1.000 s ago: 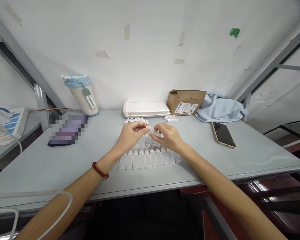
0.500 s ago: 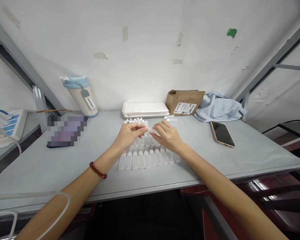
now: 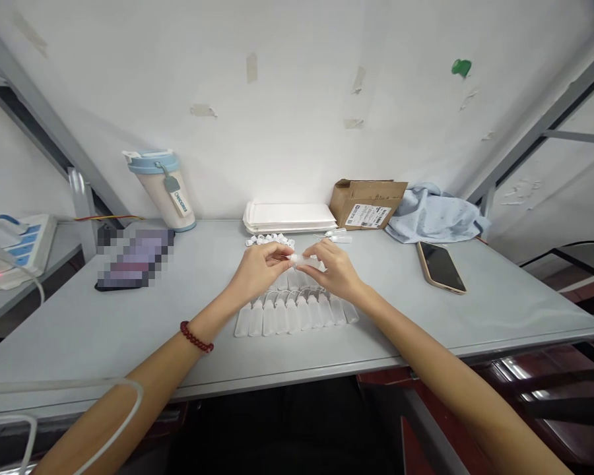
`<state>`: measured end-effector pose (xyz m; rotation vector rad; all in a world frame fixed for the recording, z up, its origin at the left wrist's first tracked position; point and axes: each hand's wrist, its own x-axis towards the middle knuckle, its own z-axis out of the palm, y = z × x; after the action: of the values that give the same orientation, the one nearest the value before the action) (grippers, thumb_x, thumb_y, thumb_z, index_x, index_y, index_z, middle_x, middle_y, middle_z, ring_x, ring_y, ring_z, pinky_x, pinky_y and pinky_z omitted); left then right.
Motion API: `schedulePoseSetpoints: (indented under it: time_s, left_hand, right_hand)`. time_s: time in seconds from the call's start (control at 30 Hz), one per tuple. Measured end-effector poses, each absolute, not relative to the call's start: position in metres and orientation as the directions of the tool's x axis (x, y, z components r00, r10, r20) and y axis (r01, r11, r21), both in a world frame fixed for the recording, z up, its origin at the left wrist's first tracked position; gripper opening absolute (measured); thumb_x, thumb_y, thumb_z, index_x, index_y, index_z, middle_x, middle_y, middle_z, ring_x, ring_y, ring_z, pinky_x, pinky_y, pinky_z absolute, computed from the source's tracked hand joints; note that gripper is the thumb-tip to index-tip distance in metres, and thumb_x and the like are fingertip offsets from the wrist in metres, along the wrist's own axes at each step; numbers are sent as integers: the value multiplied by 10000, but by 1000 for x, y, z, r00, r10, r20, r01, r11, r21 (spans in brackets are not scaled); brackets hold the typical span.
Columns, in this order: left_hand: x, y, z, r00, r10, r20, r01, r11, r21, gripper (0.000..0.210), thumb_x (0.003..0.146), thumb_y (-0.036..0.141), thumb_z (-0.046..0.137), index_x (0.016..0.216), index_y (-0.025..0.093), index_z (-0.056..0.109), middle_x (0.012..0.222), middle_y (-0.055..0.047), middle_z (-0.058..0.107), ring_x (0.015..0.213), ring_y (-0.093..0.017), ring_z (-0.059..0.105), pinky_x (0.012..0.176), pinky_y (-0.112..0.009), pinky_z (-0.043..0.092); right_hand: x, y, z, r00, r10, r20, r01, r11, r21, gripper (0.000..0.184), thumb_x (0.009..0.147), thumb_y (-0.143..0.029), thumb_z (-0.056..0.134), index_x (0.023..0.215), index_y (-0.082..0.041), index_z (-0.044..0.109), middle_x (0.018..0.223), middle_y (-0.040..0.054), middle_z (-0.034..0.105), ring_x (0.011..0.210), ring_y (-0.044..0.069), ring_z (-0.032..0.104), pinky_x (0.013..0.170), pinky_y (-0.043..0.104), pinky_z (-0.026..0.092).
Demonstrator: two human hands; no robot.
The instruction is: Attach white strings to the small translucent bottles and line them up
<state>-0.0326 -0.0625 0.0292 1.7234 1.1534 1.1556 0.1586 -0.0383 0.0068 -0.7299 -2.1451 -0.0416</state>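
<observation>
A small translucent plastic bottle (image 3: 307, 261) lies sideways between my two hands, above the desk. The fingertips of my left hand (image 3: 260, 269) pinch its white neck end; whether a separate cap is there I cannot make out. Around the bottle's body, the thumb and fingers of my right hand (image 3: 337, 269) are closed. Below them, similar translucent bottles (image 3: 297, 315) lie side by side in a row, thin curved tubes at their tops. More bottles behind that row are partly hidden by my hands. Small white caps (image 3: 268, 239) sit in a cluster behind my left hand.
Clear slender pieces (image 3: 339, 236) lie beyond my right hand. Along the wall stand a tumbler (image 3: 164, 194), a white stack of packets (image 3: 292, 216), a cardboard box (image 3: 366, 203) and a blue cloth (image 3: 433, 214). A phone (image 3: 441, 266) rests at right, a blurred-out device (image 3: 136, 260) at left.
The bottle has turned more level and shows more plainly between my hands. My right fingers have shifted along its body. The camera view has moved slightly.
</observation>
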Motion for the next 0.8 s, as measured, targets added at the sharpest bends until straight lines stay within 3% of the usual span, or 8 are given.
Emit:
schedulePoseSetpoints:
  time_s: [0.23, 0.37, 0.5, 0.8]
  left_hand:
    - [-29, -66, 38, 168, 959, 227, 123, -249, 961, 197, 731, 339, 670, 790, 152, 689, 775, -31, 679, 707, -149, 638, 741, -305, 539]
    - [-29, -65, 38, 110, 991, 81, 70, -89, 994, 264, 677, 387, 722, 708, 140, 634, 653, -15, 634, 606, -147, 634, 591, -268, 534]
    - [-30, -65, 37, 182, 981, -68, 154, 40, 987, 365, 708, 474, 671, 613, 128, 604, 562, -20, 581, 493, -123, 573, 447, -234, 460]
    - [-31, -65, 38, 241, 971, -6, 180, -39, 983, 325, 694, 454, 680, 667, 133, 638, 622, -30, 611, 545, -119, 560, 511, -240, 456]
  right_hand:
    - [154, -41, 8, -449, 458, 767, 515, 834, -197, 135, 838, -304, 600, 863, -194, 526, 800, 61, 621, 733, 188, 522, 584, 294, 434]
    - [151, -43, 9, -462, 414, 784, 523, 841, -136, 93, 861, -275, 559, 870, -192, 518, 819, 75, 620, 756, 196, 523, 628, 316, 445]
    - [153, -44, 10, -482, 370, 794, 561, 827, -45, 59, 871, -243, 539, 860, -188, 521, 834, 85, 627, 770, 202, 524, 629, 318, 441]
    - [154, -44, 12, -481, 385, 787, 588, 808, -36, 81, 881, -246, 527, 824, -189, 539, 825, 83, 638, 746, 198, 534, 615, 320, 433]
